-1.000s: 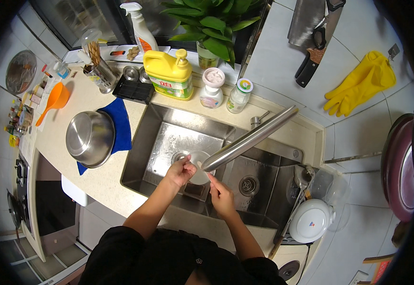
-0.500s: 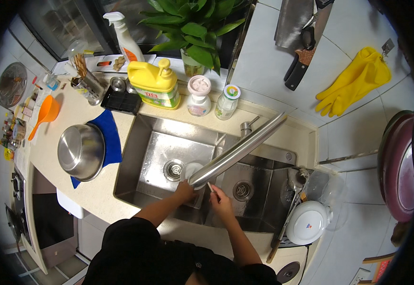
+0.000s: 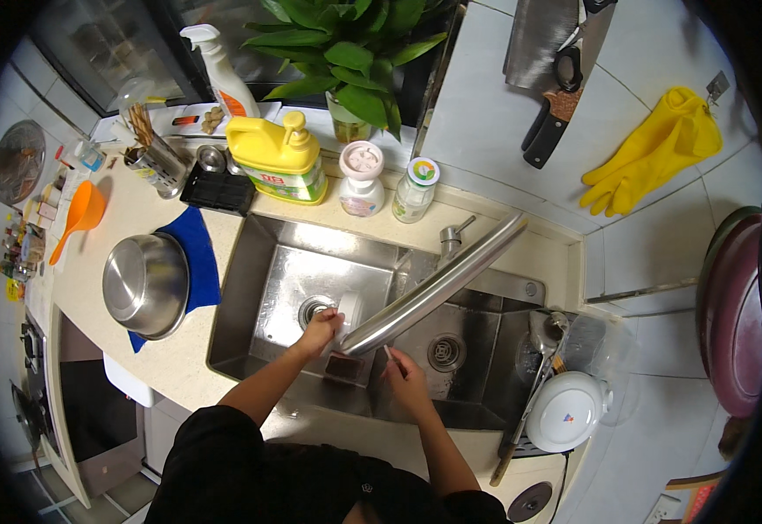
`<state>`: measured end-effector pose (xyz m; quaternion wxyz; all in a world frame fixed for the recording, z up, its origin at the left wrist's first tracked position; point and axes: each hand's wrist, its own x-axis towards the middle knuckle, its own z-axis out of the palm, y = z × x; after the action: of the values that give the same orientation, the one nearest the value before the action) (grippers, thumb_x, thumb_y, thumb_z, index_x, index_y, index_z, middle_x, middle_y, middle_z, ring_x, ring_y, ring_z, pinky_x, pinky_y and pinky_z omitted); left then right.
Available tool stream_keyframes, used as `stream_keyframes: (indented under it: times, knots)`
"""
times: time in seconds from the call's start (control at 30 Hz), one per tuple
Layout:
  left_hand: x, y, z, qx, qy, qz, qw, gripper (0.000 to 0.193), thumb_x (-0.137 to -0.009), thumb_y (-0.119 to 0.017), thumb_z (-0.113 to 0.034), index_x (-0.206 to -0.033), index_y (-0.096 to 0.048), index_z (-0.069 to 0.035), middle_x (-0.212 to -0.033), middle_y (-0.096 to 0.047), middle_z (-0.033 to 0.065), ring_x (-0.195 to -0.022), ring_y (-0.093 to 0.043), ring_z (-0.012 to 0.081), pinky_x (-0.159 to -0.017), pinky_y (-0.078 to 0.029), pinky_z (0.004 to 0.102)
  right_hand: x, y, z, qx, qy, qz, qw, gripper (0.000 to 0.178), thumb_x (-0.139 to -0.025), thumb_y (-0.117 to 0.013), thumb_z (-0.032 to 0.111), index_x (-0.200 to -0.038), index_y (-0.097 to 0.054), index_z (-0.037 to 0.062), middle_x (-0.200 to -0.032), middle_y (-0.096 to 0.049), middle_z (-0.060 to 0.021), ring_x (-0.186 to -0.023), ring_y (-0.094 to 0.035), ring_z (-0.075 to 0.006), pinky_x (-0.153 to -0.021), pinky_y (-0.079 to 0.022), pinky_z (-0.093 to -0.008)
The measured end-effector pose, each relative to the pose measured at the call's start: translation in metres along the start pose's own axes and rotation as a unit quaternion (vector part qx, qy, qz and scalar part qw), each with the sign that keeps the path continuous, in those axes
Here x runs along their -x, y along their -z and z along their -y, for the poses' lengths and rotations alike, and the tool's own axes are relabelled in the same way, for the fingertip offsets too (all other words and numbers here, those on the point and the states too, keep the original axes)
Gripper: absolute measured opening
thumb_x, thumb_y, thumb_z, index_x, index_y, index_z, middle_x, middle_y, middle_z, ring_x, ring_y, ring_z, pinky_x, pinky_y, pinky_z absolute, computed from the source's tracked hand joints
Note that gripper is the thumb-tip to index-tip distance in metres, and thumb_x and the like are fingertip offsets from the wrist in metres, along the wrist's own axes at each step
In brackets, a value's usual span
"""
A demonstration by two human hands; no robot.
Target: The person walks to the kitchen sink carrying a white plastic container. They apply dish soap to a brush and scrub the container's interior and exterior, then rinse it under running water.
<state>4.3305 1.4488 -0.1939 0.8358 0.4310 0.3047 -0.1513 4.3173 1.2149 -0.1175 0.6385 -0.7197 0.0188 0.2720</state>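
Note:
Over the left basin of the steel sink (image 3: 254, 262), my left hand (image 3: 322, 332) is closed on a small whitish, translucent bowl or cup (image 3: 351, 306), seen partly from the side beside the spout. The thick steel faucet (image 3: 438, 284) slants between my hands and hides part of that piece. My right hand (image 3: 407, 380), over the divider, pinches a short, thin white stick-like piece (image 3: 388, 353); its lower part is hidden by the fingers. Beneath my left wrist, a small clear tray with a dark reddish-brown inside (image 3: 344, 367) lies in the left basin.
An upturned steel pot (image 3: 145, 284) rests on a blue cloth (image 3: 197, 258) at left. Behind the sink stand a yellow detergent jug (image 3: 276, 162), a pump bottle (image 3: 361, 183) and a glass jar (image 3: 415, 192). A white bowl (image 3: 564, 410) and a ladle (image 3: 538, 367) crowd the right edge.
My left hand has moved up and left from under the spout, turning the whitish piece more edge-on and uncovering the small tray. My right hand has dropped slightly.

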Motion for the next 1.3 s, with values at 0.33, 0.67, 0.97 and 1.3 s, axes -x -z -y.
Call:
stream_keyframes:
  times: [0.33,0.67,0.97,1.3]
  knots:
    - [0.067,-0.027,-0.035,0.17,-0.072,0.016,0.983,0.025,-0.092,-0.046,-0.019,-0.11,-0.051,-0.003,-0.111,-0.056,0.0076,-0.103,-0.054,0.0168,-0.092,-0.042,0.0338,0.008,-0.014,0.054,0.102,0.103,-0.009,0.989,0.029,-0.088,-0.053,0.011,-0.115,-0.053,0.003,-0.073,-0.059,-0.0032,-0.064,-0.054,-0.0081,-0.059,-0.044,-0.0219]
    - [0.078,-0.037,-0.046,0.134,-0.057,0.054,0.988,0.037,-0.075,-0.059,-0.001,-0.111,-0.049,-0.002,-0.103,-0.058,0.0092,-0.094,-0.058,0.0192,-0.084,-0.048,0.0329,-0.004,-0.022,0.088,0.348,0.248,-0.01,0.904,0.029,-0.08,-0.053,0.007,-0.108,-0.06,0.0102,-0.082,-0.062,-0.0174,-0.069,-0.061,-0.0308,-0.062,-0.049,-0.0377]
    - [0.075,-0.031,-0.059,-0.056,-0.101,0.099,0.988,0.052,-0.063,-0.061,0.005,-0.113,-0.047,-0.003,-0.101,-0.057,0.0067,-0.094,-0.055,0.0159,-0.084,-0.044,0.0288,-0.018,0.001,0.128,0.464,0.207,0.155,0.847,0.037,-0.077,-0.05,0.006,-0.111,-0.06,0.0182,-0.082,-0.062,-0.0177,-0.072,-0.061,-0.0323,-0.065,-0.049,-0.0422]
    - [0.067,-0.028,-0.096,-0.035,-0.008,0.154,0.987,0.059,-0.056,-0.054,0.004,-0.114,-0.045,-0.004,-0.102,-0.055,0.0088,-0.095,-0.055,0.0192,-0.083,-0.045,0.0293,-0.065,0.018,0.136,0.488,0.29,0.241,0.787,0.024,-0.085,-0.045,0.015,-0.103,-0.062,0.0113,-0.091,-0.062,-0.0168,-0.083,-0.06,-0.0323,-0.072,-0.048,-0.0404]
